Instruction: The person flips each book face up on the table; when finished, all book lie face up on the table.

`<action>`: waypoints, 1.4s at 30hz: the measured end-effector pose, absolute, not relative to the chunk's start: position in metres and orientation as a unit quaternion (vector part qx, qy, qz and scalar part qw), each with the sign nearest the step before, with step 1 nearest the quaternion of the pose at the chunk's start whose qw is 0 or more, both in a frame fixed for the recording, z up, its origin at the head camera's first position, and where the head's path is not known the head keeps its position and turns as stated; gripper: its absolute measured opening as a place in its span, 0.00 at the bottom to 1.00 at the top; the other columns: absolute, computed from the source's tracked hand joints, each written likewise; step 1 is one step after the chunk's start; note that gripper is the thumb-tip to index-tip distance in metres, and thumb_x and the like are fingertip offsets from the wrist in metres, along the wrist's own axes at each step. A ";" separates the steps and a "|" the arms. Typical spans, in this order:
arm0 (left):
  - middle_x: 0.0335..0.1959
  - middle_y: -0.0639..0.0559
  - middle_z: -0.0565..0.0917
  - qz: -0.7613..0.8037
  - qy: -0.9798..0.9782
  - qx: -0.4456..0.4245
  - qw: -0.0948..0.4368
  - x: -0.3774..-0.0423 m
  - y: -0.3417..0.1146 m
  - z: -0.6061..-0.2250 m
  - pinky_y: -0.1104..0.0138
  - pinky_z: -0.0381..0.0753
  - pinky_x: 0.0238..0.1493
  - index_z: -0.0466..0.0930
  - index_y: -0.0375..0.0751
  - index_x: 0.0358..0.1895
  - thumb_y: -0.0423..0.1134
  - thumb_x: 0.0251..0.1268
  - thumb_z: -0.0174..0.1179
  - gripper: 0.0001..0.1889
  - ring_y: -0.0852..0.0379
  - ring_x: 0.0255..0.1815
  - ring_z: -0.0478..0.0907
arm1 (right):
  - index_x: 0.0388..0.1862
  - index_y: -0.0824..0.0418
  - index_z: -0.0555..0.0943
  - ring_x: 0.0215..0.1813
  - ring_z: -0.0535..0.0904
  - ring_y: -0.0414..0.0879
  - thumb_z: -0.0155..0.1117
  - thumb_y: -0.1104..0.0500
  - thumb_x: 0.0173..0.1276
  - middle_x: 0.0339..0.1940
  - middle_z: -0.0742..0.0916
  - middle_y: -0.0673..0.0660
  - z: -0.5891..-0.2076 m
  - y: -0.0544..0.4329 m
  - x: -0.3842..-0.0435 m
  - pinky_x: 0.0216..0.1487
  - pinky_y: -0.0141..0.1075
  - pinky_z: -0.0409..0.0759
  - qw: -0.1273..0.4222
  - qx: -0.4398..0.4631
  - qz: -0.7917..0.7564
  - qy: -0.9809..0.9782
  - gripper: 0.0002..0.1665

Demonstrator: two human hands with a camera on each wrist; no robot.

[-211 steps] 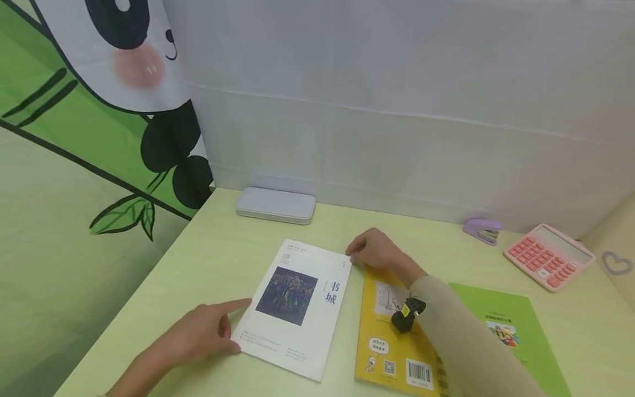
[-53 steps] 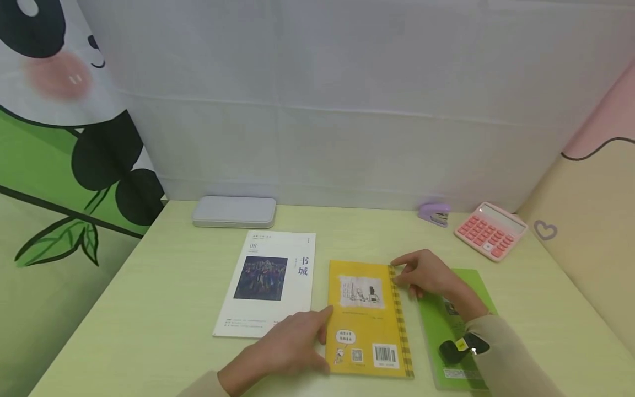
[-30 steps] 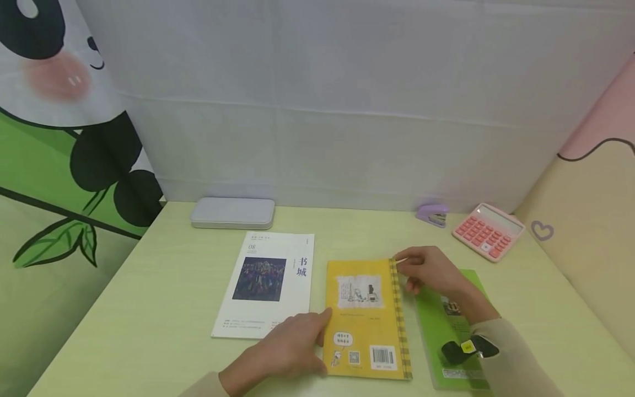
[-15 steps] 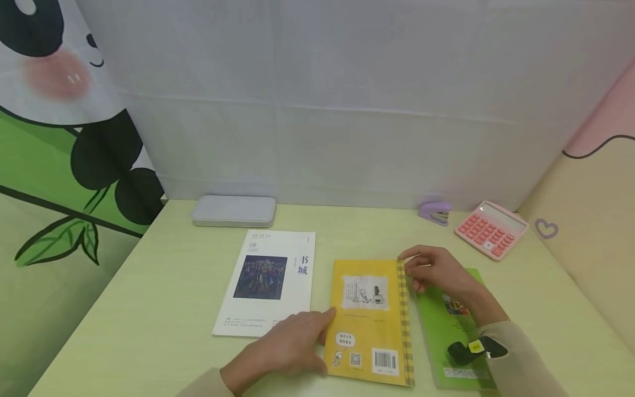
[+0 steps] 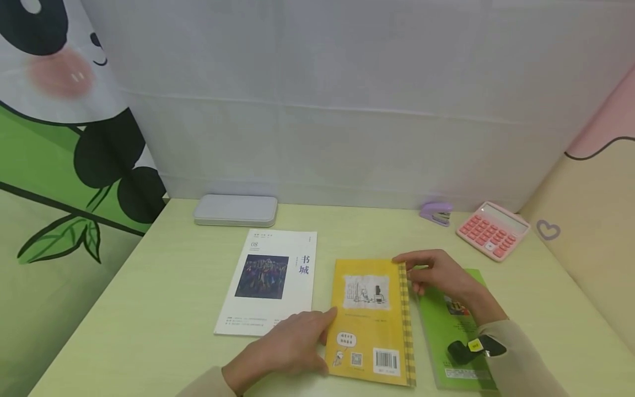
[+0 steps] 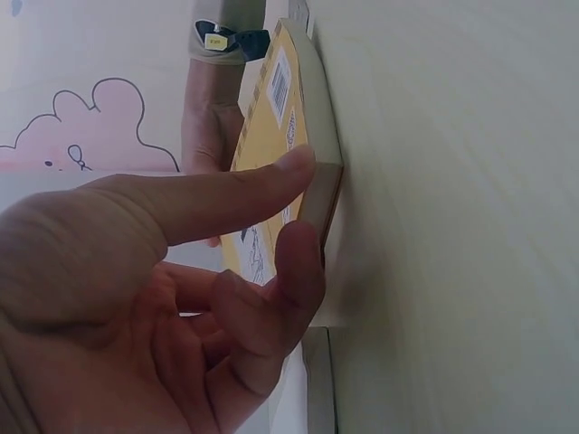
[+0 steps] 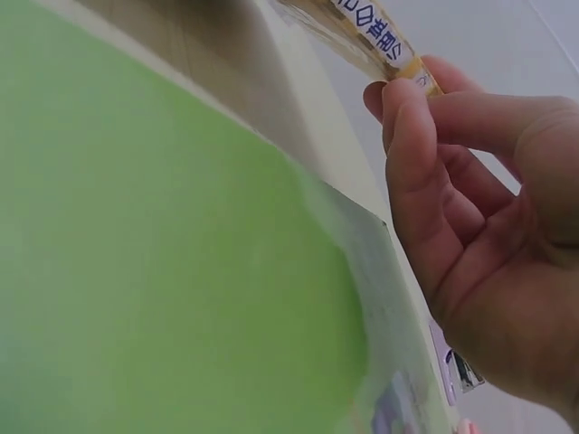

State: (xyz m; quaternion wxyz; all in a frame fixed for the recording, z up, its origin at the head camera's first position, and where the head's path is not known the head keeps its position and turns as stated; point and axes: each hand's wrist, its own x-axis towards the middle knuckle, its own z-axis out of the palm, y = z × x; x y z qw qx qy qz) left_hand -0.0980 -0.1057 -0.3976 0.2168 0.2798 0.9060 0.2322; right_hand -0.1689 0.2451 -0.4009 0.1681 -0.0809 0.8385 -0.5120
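Observation:
A yellow book (image 5: 369, 331) with a checked spine and a barcode lies in front, in the middle of the table. At its left edge is my left hand (image 5: 292, 342), thumb and index finger spread along the side. In the left wrist view, the thumb of the left hand (image 6: 99, 262) reaches the page edge of the yellow book (image 6: 271, 117) and the other fingers bend. My right hand (image 5: 439, 275) pinches the book's far right corner by the spine. The right wrist view shows the right hand (image 7: 488, 208) with thumb and finger on the spine end (image 7: 389, 45).
Left of the yellow book lies a white magazine (image 5: 263, 275). A green book (image 5: 453, 331) lies on the right, partly under my right forearm. Along the back are a pale flat case (image 5: 235, 209), a purple stapler (image 5: 436, 212) and a pink calculator (image 5: 493, 231).
Both hands have gone from the white magazine to the yellow book. The magazine now stands straighter. Over the last second the yellow book has shifted slightly right and turned a little.

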 end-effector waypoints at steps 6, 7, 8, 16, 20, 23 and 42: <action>0.33 0.63 0.75 0.239 0.904 0.274 0.224 -0.097 -0.106 -0.397 0.66 0.77 0.44 0.74 0.46 0.69 0.47 0.37 0.87 0.49 0.64 0.36 0.72 | 0.67 0.63 0.82 0.31 0.85 0.48 0.65 0.66 0.74 0.56 0.85 0.69 -0.397 0.246 -0.170 0.34 0.40 0.88 0.165 -0.084 -0.495 0.849 0.23; 0.35 0.63 0.76 0.239 0.904 0.272 0.226 -0.097 -0.105 -0.397 0.65 0.79 0.46 0.72 0.44 0.72 0.48 0.36 0.87 0.52 0.64 0.37 0.73 | 0.67 0.63 0.82 0.31 0.85 0.48 0.65 0.66 0.74 0.57 0.85 0.69 -0.396 0.246 -0.169 0.34 0.40 0.88 0.166 -0.085 -0.493 0.850 0.23; 0.36 0.63 0.77 0.240 0.904 0.268 0.229 -0.096 -0.105 -0.397 0.63 0.80 0.49 0.70 0.42 0.76 0.48 0.36 0.87 0.56 0.63 0.39 0.73 | 0.67 0.63 0.82 0.30 0.85 0.47 0.65 0.65 0.75 0.57 0.86 0.70 -0.395 0.247 -0.169 0.34 0.40 0.88 0.167 -0.087 -0.492 0.850 0.23; 0.45 0.58 0.80 0.230 0.909 0.270 0.218 -0.092 -0.105 -0.399 0.62 0.81 0.53 0.63 0.44 0.82 0.53 0.36 0.87 0.63 0.63 0.41 0.73 | 0.69 0.67 0.80 0.26 0.84 0.46 0.66 0.62 0.77 0.58 0.88 0.72 -0.379 0.255 -0.162 0.30 0.41 0.87 0.173 -0.120 -0.503 0.839 0.24; 0.47 0.57 0.80 0.225 0.911 0.272 0.212 -0.090 -0.105 -0.398 0.65 0.79 0.47 0.63 0.46 0.82 0.55 0.36 0.86 0.63 0.63 0.38 0.72 | 0.68 0.68 0.80 0.24 0.83 0.45 0.65 0.62 0.77 0.55 0.90 0.69 -0.374 0.257 -0.161 0.29 0.41 0.86 0.170 -0.137 -0.515 0.829 0.23; 0.48 0.57 0.79 0.226 0.911 0.266 0.219 -0.089 -0.103 -0.398 0.67 0.77 0.44 0.63 0.48 0.83 0.57 0.37 0.85 0.63 0.63 0.38 0.71 | 0.68 0.69 0.80 0.25 0.84 0.45 0.65 0.63 0.77 0.53 0.90 0.66 -0.372 0.257 -0.161 0.29 0.40 0.86 0.162 -0.141 -0.515 0.830 0.23; 0.43 0.61 0.76 0.225 0.907 0.281 0.220 -0.084 -0.103 -0.394 0.70 0.72 0.35 0.66 0.57 0.82 0.47 0.51 0.78 0.50 0.63 0.34 0.69 | 0.62 0.62 0.86 0.29 0.85 0.49 0.70 0.60 0.74 0.47 0.92 0.53 -0.356 0.254 -0.149 0.35 0.44 0.86 0.097 -0.149 -0.492 0.852 0.20</action>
